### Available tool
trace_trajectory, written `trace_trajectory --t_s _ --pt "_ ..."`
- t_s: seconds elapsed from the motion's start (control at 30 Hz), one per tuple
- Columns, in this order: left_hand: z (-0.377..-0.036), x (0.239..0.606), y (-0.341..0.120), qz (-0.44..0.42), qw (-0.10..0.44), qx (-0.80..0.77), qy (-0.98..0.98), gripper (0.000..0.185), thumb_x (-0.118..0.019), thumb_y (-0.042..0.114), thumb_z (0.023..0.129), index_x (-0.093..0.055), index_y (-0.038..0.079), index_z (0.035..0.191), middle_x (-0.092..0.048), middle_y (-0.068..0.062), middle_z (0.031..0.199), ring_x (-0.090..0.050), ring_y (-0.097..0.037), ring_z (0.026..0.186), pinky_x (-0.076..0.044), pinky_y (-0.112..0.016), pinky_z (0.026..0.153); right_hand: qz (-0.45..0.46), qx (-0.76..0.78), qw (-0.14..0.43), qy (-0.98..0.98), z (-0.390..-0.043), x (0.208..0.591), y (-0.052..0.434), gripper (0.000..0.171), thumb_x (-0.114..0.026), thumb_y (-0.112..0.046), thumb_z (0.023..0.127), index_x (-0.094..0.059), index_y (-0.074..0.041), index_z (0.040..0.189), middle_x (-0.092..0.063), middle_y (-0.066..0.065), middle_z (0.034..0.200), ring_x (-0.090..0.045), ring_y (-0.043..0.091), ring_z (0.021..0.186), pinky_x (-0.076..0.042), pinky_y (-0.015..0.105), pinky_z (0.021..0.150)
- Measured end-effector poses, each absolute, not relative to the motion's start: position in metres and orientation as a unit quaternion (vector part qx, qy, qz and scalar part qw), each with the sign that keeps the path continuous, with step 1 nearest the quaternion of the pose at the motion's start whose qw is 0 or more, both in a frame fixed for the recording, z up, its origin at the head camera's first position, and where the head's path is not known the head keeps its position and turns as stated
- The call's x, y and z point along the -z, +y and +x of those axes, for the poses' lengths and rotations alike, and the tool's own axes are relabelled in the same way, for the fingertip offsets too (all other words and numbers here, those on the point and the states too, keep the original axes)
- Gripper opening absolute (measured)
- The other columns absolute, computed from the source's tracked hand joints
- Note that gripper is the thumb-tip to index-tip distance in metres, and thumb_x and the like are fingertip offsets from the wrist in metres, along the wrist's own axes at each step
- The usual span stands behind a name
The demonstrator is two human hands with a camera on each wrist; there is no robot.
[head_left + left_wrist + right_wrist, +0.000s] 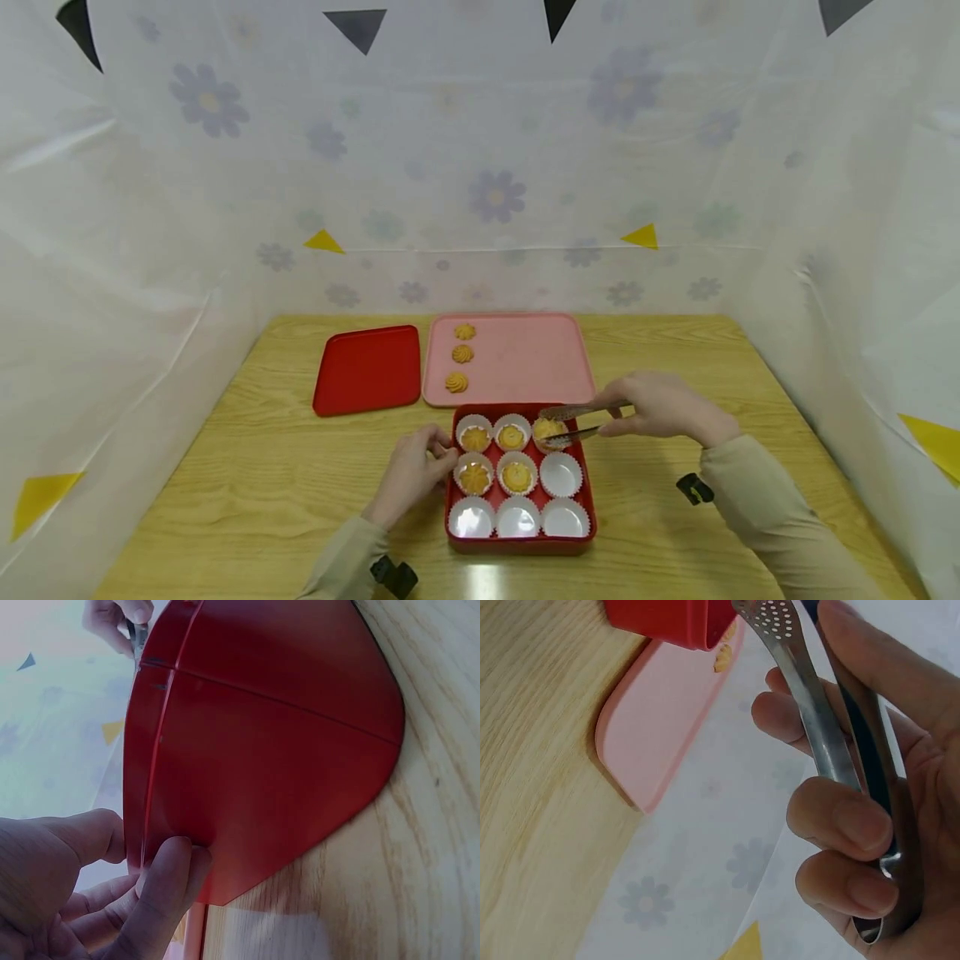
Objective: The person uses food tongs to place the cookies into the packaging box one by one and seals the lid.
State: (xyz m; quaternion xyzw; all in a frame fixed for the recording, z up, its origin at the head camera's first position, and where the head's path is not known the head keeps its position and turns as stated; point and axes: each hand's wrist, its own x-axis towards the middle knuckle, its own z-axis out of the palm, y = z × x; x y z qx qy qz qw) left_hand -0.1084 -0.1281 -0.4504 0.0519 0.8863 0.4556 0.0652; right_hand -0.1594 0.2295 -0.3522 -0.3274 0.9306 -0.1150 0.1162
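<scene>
**Tongs setting a cookie into the red box's back corner cup**

The person's right hand [660,407] is gripping a pair of metal tongs [581,422], fingers and thumb curling round the arms near the hinge end; the right wrist view is showing the perforated tip of one arm, while the other arm is lying mostly behind the fingers. The tongs' tips are sitting at a cookie [547,430] in the back right paper cup of the red box [521,546], and whether they are pinching the cookie or only touching it is hard to make out at this size.

The left hand [412,471] is resting against the box's left wall, fingers bending round its rim; in the left wrist view the thumb and a finger are pressing the red side, and the box's contents are hidden entirely behind that wall.

The box is standing on the wooden table [247,483] just in front of the pink tray [532,358], which is carrying three more cookies [461,356] in a line along its left side. A red lid [367,369] is lying beside the tray. Four other cups are holding cookies; four are looking white and bare, though glare is washing out the front row. In the right wrist view the tray is cut off by the box's corner.
</scene>
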Motion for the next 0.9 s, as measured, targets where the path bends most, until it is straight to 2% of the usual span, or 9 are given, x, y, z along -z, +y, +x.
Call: trace_trajectory --t_s 0.23,0.37,0.63,0.9 --pt "-0.109 0.451 -0.128 0.049 0.07 -0.458 0.885 0.013 -0.068 0.009 0.089 -0.062 0.002 0.098 -0.065 -0.008 0.081 -0.059 -0.011 0.058 -0.053 -0.023 0.052 -0.349 0.081 0.15 0.921 -0.157 0.346 0.224 0.026 -0.077 -0.041 0.085 -0.075 -0.026 0.105 -0.057 -0.02 0.075 -0.047 -0.002 0.071 -0.038 0.022 0.062" --pt "-0.109 0.451 -0.128 0.049 0.068 -0.459 0.884 0.013 -0.068 0.009 0.088 -0.062 0.002 0.098 -0.065 -0.008 0.08 -0.059 -0.011 0.058 -0.053 -0.023 0.052 -0.339 0.071 0.173 0.922 -0.153 0.344 0.218 0.029 -0.078 -0.043 0.083 -0.076 -0.025 0.106 -0.057 -0.019 0.076 -0.046 -0.001 0.071 -0.037 0.023 0.063" --pt "-0.108 0.451 -0.129 0.053 0.066 -0.461 0.884 0.013 -0.068 0.009 0.088 -0.063 0.002 0.097 -0.065 -0.008 0.08 -0.058 -0.011 0.058 -0.052 -0.022 0.051 -0.321 0.052 0.19 0.926 -0.147 0.342 0.207 0.02 -0.082 -0.038 0.08 -0.077 -0.027 0.096 -0.056 -0.016 0.074 -0.046 0.002 0.071 -0.039 0.025 0.063" --pt "-0.109 0.451 -0.129 0.055 0.063 -0.46 0.884 0.012 -0.068 0.009 0.088 -0.063 0.002 0.097 -0.064 -0.007 0.079 -0.058 -0.011 0.058 -0.052 -0.022 0.051 -0.32 0.04 0.186 0.928 -0.142 0.337 0.197 0.016 -0.083 -0.033 0.079 -0.078 -0.026 0.092 -0.056 -0.015 0.071 -0.045 0.003 0.067 -0.038 0.025 0.06"
